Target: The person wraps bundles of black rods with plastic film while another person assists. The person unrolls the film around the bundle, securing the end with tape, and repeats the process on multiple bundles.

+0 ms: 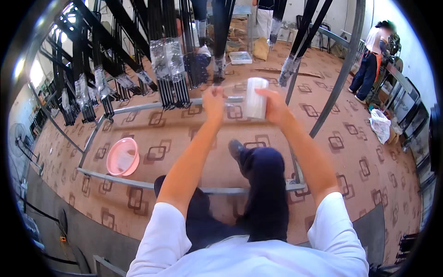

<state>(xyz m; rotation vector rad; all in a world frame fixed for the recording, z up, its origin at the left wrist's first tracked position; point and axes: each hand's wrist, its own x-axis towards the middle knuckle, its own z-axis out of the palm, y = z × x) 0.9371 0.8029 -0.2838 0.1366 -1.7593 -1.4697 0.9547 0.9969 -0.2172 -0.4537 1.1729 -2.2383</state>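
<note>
A pink plastic basin (133, 168) sits on the patterned floor (318, 161) inside the metal frame (138, 183), holding something pale and translucent. Farther off lies a shallow white tray (246, 60), its contents too small to tell. Both forearms reach forward, elbows bent. The right hand (277, 107) grasps an upright roll of clear plastic film (256, 99) around its right side, above the floor. The left hand (213, 103) is raised just beside black, plastic-wrapped bundles (168, 60), fingers drawn together; whether they pinch film, one cannot tell.
</note>
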